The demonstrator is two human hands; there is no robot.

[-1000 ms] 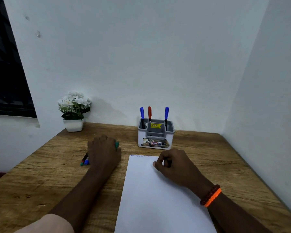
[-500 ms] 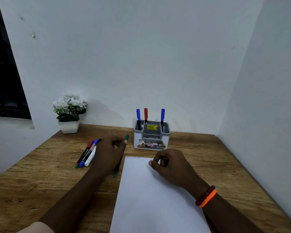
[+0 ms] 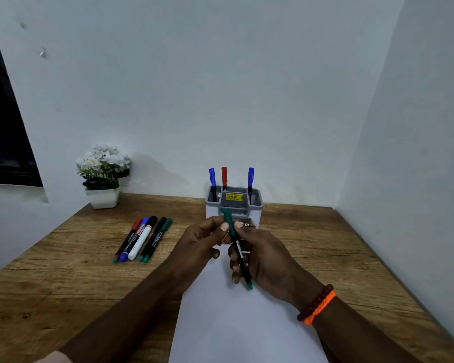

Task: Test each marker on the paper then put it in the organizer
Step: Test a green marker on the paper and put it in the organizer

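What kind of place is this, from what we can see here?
Probably a small desk in a room corner at home or in an office: a wooden table between white walls, a marker organizer with a price sticker, and a potted white flower plant.

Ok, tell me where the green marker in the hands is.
In the head view, the green marker sits centre frame above the paper, gripped by both hands just in front of the organizer.

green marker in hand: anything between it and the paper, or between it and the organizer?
Nothing visible. The green marker is held by the left hand and right hand directly above the paper, its cap on. The organizer stands just behind, with open compartments at its front.
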